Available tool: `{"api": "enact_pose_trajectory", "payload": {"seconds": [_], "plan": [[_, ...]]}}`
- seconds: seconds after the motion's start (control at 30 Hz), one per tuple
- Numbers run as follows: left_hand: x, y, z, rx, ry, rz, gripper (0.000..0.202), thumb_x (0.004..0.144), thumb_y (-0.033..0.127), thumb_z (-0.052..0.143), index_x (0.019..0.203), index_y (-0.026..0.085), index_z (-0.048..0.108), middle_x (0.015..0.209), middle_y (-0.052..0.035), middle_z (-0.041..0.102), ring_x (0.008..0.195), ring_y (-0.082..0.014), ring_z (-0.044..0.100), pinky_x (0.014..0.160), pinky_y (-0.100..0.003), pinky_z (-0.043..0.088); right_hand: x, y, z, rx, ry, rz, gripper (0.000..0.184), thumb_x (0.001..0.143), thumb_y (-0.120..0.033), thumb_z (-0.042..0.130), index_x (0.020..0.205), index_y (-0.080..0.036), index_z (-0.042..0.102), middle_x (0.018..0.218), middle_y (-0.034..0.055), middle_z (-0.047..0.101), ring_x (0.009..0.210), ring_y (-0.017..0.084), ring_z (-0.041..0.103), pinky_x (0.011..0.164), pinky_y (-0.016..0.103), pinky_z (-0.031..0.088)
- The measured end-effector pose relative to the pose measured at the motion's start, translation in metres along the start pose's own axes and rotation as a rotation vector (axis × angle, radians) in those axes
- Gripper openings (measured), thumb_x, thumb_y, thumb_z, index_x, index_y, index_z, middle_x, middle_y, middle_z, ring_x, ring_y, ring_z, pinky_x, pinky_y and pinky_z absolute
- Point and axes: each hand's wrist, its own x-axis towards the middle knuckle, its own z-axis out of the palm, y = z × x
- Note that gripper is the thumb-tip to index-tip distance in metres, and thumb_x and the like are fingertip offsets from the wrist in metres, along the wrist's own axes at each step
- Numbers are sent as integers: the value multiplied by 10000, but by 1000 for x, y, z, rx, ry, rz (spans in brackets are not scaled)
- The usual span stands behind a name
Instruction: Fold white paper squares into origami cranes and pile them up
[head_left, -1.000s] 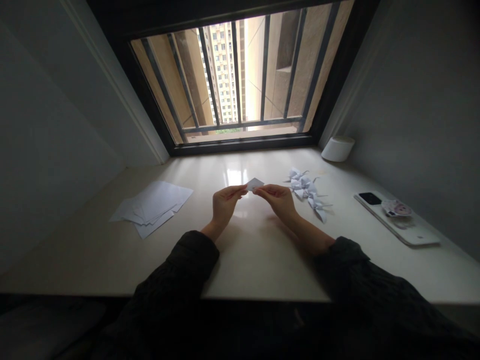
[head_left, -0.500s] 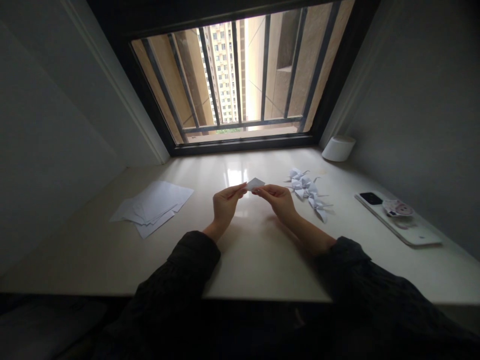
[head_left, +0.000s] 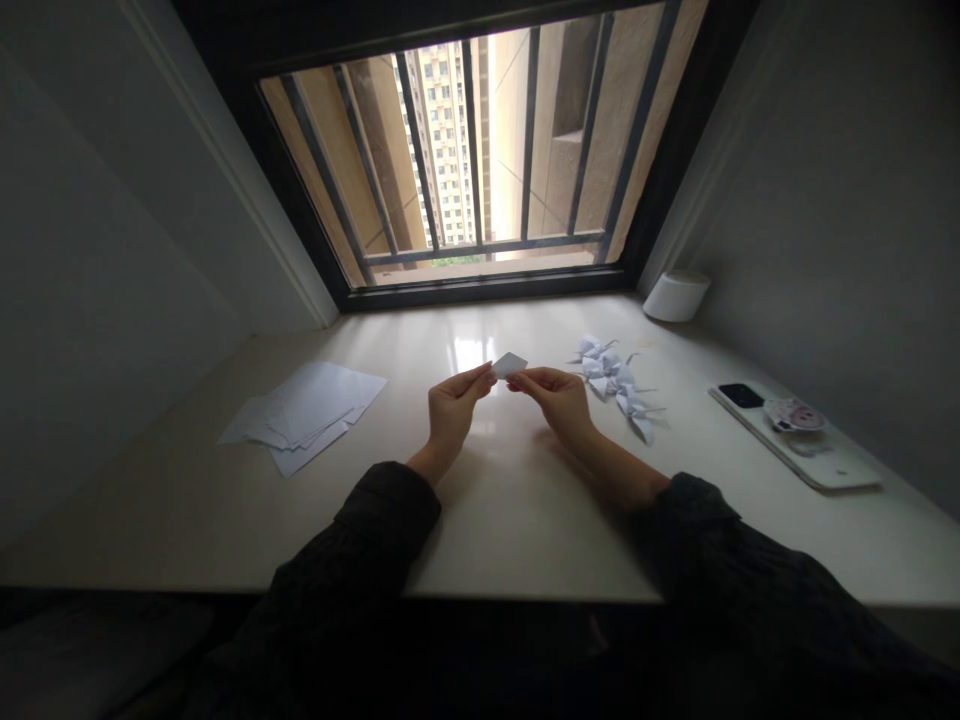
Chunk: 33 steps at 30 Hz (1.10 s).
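Head view shows two hands raised just above the middle of the table (head_left: 510,520), close together and both pinched on one small folded paper (head_left: 510,364). The left hand (head_left: 452,408) nips the paper's left end between thumb and fingertips, and the right hand (head_left: 559,400) nips its right end the same way, so the white piece hangs between them, clear of the surface. Toward the left edge lies one loose pile of white sheets (head_left: 304,412), fanned and overlapping; it holds several sheets, but the exact number cannot be told. Just beside the right hand, toward the far edge, sits one cluster of folded paper figures (head_left: 616,385), perhaps four, too tangled to count surely. Near the right edge lies one white phone (head_left: 814,455), face down, with one round sticker (head_left: 793,414) on it. One white round container (head_left: 676,296) stands at the far right corner.
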Motion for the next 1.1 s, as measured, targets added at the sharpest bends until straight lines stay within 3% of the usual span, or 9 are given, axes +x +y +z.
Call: {"api": "enact_pose_trajectory", "payload": {"seconds": [0.5, 0.73, 0.93, 1.1], "plan": [[-4, 0, 2, -6, 25, 24, 316, 685, 328, 745, 973, 199, 724, 894, -69, 739, 768, -178, 692, 798, -369, 543, 0, -2, 2, 62, 19, 65, 264, 585, -401, 798, 737, -193, 739, 692, 50, 730, 680, 183, 682, 733, 339, 529], [0, -5, -3, 41, -46, 78, 377, 605, 275, 798, 971, 222, 727, 923, -49, 737, 829, -186, 676, 868, -379, 520, 0, -2, 1, 29, 29, 30, 280, 570, -418, 800, 724, -193, 737, 689, 48, 728, 677, 193, 682, 726, 348, 532], [-1, -3, 0, -33, 3, -10, 339, 616, 286, 790, 943, 218, 733, 913, -53, 738, 818, -181, 673, 853, -388, 520, 1, -2, 0, 47, 14, 31, 285, 565, -421, 801, 732, -200, 738, 701, 51, 731, 689, 205, 689, 742, 372, 537], [-2, -2, 1, -93, -25, -88, 338, 613, 278, 794, 938, 207, 734, 869, -56, 741, 831, -184, 678, 886, -399, 503, 4, -1, -2, 35, 14, 20, 276, 565, -416, 802, 726, -200, 741, 689, 47, 728, 682, 199, 684, 733, 361, 540]]}}
